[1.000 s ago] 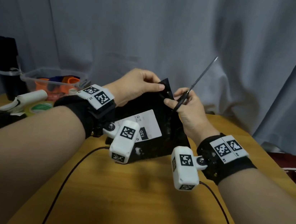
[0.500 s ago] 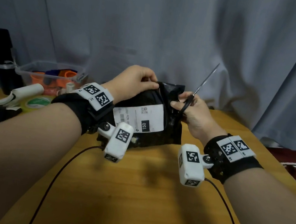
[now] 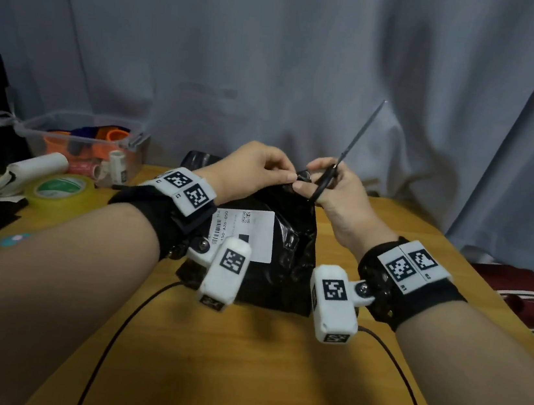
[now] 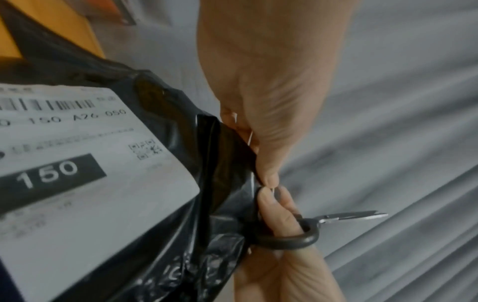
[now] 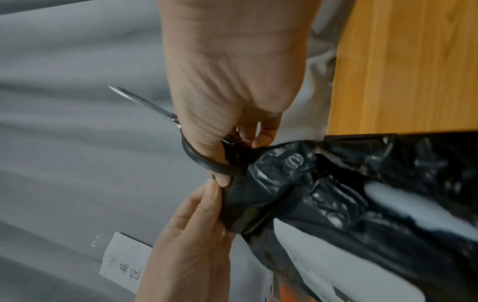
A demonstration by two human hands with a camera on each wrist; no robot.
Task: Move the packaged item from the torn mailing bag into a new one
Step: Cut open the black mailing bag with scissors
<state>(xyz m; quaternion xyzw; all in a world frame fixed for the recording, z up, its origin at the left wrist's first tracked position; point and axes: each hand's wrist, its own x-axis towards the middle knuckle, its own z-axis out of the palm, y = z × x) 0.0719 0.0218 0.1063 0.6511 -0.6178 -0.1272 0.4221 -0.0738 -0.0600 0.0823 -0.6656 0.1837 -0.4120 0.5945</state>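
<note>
The black mailing bag [image 3: 272, 254] stands on its lower edge on the wooden worktop [image 3: 239, 351], white shipping label [image 3: 248, 233] facing the person, its long axis running up from the worktop to the gathered top edge where both hands meet; the packaged item is inside and not visible. The left hand [image 3: 256, 170] pinches the top edge from the left, thumb and fingers curled onto the plastic; the right hand [image 3: 331, 190] pinches the same edge from the right, just beside the left, fingertips nearly touching, and it also carries a pair of scissors [image 3: 337, 171] hooked on its fingers through the black handle loop, blades together and pointing up and away toward the grey curtain [image 3: 312, 55]. So the bag hangs below and toward the person from both hands, neither hand clearly nearer; the opening to work lies between the two pinches, and I judge the next move turns on pulling that edge apart or bringing the blades down to it, with care that they miss the left fingers.

Further left on the worktop lie a roll of tape [image 3: 60, 190], a clear plastic bin [image 3: 80, 140] of orange items and dark material at the edge; I cannot tell whether that is the new bag.
</note>
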